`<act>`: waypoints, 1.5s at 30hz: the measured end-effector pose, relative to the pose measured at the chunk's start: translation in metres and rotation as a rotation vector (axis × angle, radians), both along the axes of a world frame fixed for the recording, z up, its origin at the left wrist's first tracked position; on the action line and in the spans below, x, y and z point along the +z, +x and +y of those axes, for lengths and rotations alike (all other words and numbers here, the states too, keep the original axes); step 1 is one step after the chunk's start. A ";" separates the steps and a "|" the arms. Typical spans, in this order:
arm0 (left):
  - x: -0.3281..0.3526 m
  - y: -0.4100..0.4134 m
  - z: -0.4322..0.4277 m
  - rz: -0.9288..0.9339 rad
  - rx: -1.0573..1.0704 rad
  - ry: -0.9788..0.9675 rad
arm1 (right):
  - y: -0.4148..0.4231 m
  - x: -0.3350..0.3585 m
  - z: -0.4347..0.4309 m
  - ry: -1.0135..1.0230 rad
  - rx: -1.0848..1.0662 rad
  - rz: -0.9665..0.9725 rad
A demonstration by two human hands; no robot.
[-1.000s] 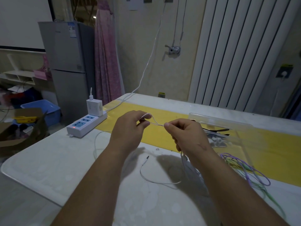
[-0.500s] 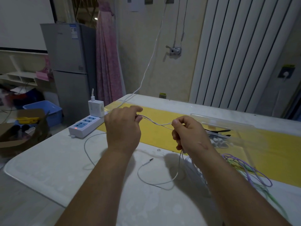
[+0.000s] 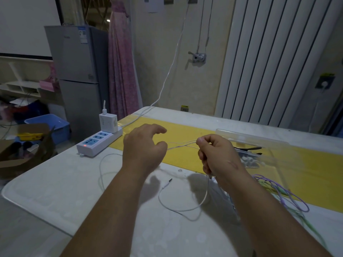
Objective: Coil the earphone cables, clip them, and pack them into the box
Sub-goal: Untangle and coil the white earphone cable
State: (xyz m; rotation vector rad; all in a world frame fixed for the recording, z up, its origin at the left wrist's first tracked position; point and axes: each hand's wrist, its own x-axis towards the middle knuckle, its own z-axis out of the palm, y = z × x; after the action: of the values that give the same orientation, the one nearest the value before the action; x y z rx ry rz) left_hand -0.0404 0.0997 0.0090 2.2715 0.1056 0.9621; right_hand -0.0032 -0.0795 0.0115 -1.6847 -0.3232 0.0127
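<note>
The right hand (image 3: 219, 156) pinches the thin white earphone cable (image 3: 181, 145), which runs level toward 9 o'clock to the left hand (image 3: 143, 147), its grip wide.

Clear glossy plastic box (image 3: 259, 143), smooth white plastic power strip (image 3: 96, 143)

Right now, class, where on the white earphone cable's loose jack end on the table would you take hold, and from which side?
I'd pinch the sleeve just behind the jack plug, coming straight down from above, fingertips across it. It lies flat on the table with bare surface either side, and the white cable trails slack behind it.
</note>
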 end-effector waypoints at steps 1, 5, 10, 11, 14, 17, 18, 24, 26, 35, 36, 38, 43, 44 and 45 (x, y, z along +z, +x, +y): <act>0.000 0.000 -0.001 -0.048 -0.053 0.030 | 0.000 0.000 0.001 -0.011 -0.004 -0.006; -0.004 0.001 -0.009 -0.138 -0.270 0.140 | -0.002 0.000 0.004 -0.021 0.000 -0.010; -0.011 0.012 -0.010 -0.118 -0.310 0.260 | -0.006 0.002 0.005 -0.019 0.031 0.005; -0.011 0.013 -0.010 -0.120 -0.300 0.271 | -0.007 0.003 0.005 -0.017 0.036 0.013; -0.012 0.015 -0.011 -0.110 -0.245 0.311 | -0.008 0.005 0.006 -0.007 0.047 0.048; -0.013 0.014 -0.011 -0.094 -0.170 0.364 | -0.009 0.007 0.006 -0.023 0.058 0.071; -0.013 0.014 -0.010 -0.091 -0.146 0.378 | -0.010 0.007 0.007 -0.037 0.062 0.079; -0.014 0.015 -0.013 -0.109 -0.088 0.350 | -0.014 0.012 0.007 -0.069 0.102 0.088; -0.013 0.015 -0.014 -0.120 -0.124 0.332 | -0.014 0.013 0.007 -0.075 0.107 0.082; -0.011 0.010 -0.012 -0.070 -0.177 0.239 | -0.011 0.010 0.005 0.247 0.191 0.261; -0.011 0.010 -0.012 -0.073 -0.188 0.248 | -0.010 0.010 0.004 0.250 0.195 0.265; -0.012 0.010 -0.010 -0.090 -0.230 0.264 | -0.009 0.009 0.003 0.234 0.187 0.254; -0.011 0.010 -0.007 -0.081 -0.336 0.112 | -0.003 0.005 -0.001 0.127 0.170 0.204; -0.011 0.010 -0.007 -0.089 -0.334 0.098 | -0.002 0.004 -0.001 0.112 0.166 0.197; -0.011 0.011 -0.007 -0.094 -0.327 0.097 | -0.002 0.004 -0.001 0.108 0.164 0.193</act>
State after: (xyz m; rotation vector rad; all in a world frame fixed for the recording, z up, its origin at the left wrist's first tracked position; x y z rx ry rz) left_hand -0.0297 0.0929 -0.0018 2.2342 -0.3493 0.9114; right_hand -0.0049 -0.0805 0.0152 -1.5324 -0.3105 0.2731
